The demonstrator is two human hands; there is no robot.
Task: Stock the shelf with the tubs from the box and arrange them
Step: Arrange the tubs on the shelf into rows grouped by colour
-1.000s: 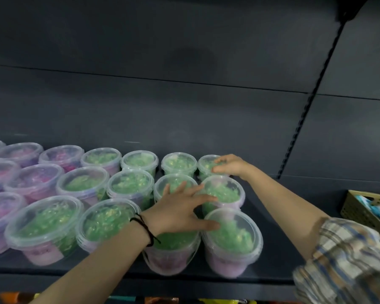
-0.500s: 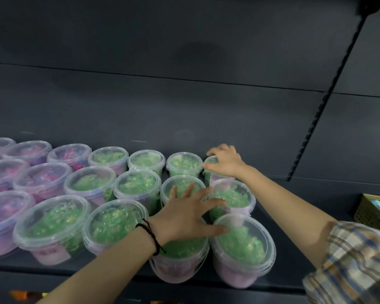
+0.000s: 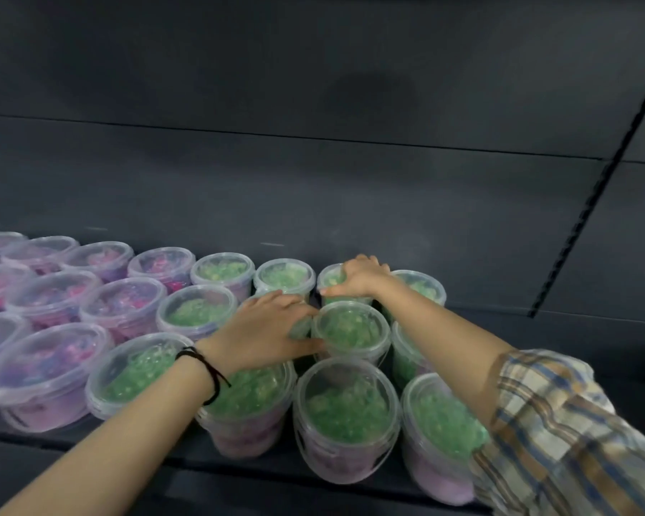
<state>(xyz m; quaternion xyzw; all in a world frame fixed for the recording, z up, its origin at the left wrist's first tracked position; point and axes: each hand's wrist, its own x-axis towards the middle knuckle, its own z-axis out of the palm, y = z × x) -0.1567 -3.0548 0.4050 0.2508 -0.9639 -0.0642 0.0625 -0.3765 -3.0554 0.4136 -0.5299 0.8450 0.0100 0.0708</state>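
Nearest, at 6 o'clock, green tubs (image 3: 347, 415) are standing along the front lip of the shelf (image 3: 559, 329). Purple tubs (image 3: 49, 374) are filling the rows toward 9 o'clock. A plaid sleeve (image 3: 563, 422) is crossing the frame at 4 o'clock, and a bare forearm wearing a black cord (image 3: 202, 370) is lying over the front row at 7 o'clock.

Further in, the left hand (image 3: 261, 329) is lying palm down on a middle tub (image 3: 301, 327), which is mostly hidden under it. Its fingers are nearly straight and spread, gripping nothing. Its thumb is touching the side of the next tub (image 3: 350, 329), standing at the hand's 3 o'clock.

Beyond that, toward 12 o'clock, the right hand (image 3: 358, 279) is gripping a back tub (image 3: 332, 281) from above. Its fingers are curling over the far rim and its thumb is stretching along the near rim. This tub is standing in the last row, just before the dark panel (image 3: 313, 180).
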